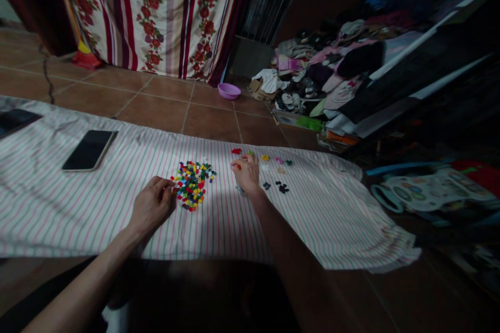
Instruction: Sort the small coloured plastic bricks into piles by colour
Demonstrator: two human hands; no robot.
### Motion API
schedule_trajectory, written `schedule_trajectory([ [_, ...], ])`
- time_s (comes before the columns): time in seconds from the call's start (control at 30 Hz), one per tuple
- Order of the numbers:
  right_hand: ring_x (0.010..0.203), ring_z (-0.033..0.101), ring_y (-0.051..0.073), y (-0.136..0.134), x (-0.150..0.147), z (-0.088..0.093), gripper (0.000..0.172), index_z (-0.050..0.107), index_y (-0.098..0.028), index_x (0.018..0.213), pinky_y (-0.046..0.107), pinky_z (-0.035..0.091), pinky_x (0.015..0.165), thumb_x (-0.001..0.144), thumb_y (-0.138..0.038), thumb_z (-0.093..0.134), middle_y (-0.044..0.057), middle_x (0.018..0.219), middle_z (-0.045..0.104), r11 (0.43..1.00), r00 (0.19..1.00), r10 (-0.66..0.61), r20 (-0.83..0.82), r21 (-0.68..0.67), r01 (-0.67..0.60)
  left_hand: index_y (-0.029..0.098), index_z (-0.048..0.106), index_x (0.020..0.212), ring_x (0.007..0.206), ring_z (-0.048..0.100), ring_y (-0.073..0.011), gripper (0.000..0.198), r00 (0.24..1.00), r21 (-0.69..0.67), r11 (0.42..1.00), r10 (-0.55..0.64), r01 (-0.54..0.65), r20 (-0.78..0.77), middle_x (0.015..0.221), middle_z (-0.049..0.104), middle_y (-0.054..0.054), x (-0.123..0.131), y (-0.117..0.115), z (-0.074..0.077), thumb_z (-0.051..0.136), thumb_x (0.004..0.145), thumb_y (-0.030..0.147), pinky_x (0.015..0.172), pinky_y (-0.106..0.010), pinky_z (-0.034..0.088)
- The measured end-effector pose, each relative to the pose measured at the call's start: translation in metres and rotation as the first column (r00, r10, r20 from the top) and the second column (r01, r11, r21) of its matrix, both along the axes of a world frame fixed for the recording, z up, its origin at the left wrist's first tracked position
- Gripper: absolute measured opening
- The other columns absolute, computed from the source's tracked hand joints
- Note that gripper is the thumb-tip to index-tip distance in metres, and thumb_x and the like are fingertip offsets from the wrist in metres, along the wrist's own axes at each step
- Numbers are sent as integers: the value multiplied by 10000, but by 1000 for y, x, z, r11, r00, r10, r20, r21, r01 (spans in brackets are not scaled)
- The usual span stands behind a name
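Left hand (154, 203) pinches fingertips together at the coloured-piece pile (192, 184); right hand (246, 171) curls beside small colour clusters (282, 187), grip unclear. Any wrist drag across the striped cloth (78, 203) could remix them.

This is a room in a home. A floral curtain (172, 10) hangs far left over a tiled floor (156, 104). Clothes (324, 73) are heaped at the far right, a toy (425, 192) lies nearer right, and a bowl (228, 91) sits between curtain and clothes.

Bare striped cloth (219, 229) lies open between the bead pile (192, 184) and small colour clusters (279, 186) (phone (89, 150) well left).
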State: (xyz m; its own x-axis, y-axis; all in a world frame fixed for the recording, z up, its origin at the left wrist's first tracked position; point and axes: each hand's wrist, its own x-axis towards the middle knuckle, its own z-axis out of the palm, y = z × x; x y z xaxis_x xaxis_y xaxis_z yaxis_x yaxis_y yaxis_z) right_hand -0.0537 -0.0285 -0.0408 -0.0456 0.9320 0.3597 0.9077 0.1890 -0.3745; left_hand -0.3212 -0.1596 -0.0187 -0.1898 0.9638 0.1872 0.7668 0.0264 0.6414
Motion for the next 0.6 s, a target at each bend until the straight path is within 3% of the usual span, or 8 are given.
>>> schedule_trajectory([
  [0.3, 1141, 402, 265, 0, -3, 4, 138, 789, -277, 862, 396, 327, 925, 838, -217, 668, 75, 1224, 566, 995, 991, -70, 111, -60, 77, 191, 668, 875, 781, 622, -162, 353, 1000, -15, 1000, 13, -13, -7, 930, 639, -56, 1, -1, 1, 388, 846, 405, 697, -292, 451],
  [0.6, 1140, 403, 262, -1, -3, 0, 152, 792, -302, 854, 402, 308, 923, 835, -211, 671, 63, 1203, 587, 996, 994, -69, 81, -45, 73, 193, 667, 859, 765, 620, -159, 353, 1000, -3, 1000, 5, -5, -7, 901, 636, -52, 3, -1, 3, 382, 840, 399, 696, -288, 462],
])
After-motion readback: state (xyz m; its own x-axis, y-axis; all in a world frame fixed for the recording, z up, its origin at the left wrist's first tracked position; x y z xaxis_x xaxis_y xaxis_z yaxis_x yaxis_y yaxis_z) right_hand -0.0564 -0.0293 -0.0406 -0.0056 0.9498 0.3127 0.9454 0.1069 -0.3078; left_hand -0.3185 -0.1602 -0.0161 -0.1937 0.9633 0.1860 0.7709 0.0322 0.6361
